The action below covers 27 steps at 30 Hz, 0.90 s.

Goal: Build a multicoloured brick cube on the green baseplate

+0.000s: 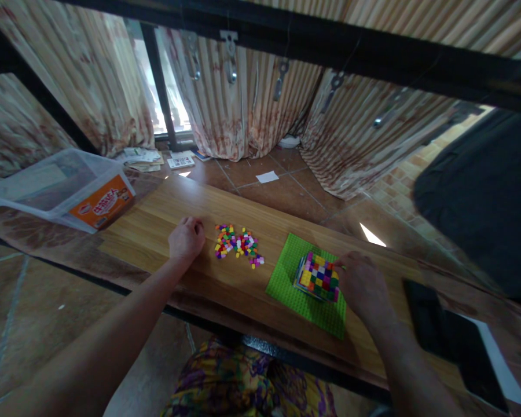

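Observation:
A bright green studded baseplate (282,272) lies on the wooden board, and a block-shaped stack of small multicoloured toy bricks (318,277) stands on it. My right hand (364,284) is at the stack's right side, thumb and fingers pinched on what looks like a tiny yellow-green brick (343,267) close to the top edge. Left of the baseplate, loose coloured bricks (238,242) lie scattered in a flat pile. My left hand (186,238) rests on the board left of that pile, its fingers curled closed; whatever they hold is hidden.
A clear plastic bin (65,191) with an orange label stands at the left end. Dark flat objects (451,330) and a white sheet (503,365) lie at the right end. A black metal bar (286,26) with hanging hooks crosses above the board. Papers (141,157) lie beyond it.

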Motion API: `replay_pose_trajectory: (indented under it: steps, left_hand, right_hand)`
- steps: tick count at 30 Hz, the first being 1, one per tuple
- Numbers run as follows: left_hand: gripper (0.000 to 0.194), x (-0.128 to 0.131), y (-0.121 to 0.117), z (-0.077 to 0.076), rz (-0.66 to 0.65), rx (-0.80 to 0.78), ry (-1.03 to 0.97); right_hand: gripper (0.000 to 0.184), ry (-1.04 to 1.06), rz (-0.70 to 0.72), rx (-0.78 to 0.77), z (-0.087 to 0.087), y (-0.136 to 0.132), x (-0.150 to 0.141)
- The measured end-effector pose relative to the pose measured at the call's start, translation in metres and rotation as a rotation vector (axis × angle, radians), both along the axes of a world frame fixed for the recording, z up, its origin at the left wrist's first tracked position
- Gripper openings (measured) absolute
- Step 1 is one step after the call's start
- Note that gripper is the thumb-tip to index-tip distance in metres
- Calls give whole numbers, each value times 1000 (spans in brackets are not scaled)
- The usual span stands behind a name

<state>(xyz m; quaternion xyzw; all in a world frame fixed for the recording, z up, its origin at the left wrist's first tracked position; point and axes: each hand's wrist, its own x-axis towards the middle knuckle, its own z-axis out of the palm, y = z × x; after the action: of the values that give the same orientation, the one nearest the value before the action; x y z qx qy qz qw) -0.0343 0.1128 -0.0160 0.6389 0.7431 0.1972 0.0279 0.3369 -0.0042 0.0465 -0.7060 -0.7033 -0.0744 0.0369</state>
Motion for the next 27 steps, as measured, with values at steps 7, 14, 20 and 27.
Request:
replay_pose_trajectory:
  steps: [7, 14, 20, 27]
  left_hand:
    - [28, -1, 1, -2, 14, -9, -5]
    - [27, -1, 1, -3, 21, -5, -14]
    - [27, -1, 1, -3, 20, -8, 0]
    - [29, -1, 2, -4, 17, -2, -4]
  right_hand:
    - [25, 17, -33, 2, 0, -1, -3]
    - [18, 81, -67, -7, 0, 2, -3]
    - [19, 353, -247, 33, -3, 1, 6]
    - [37, 853, -381, 57, -23, -4, 27]
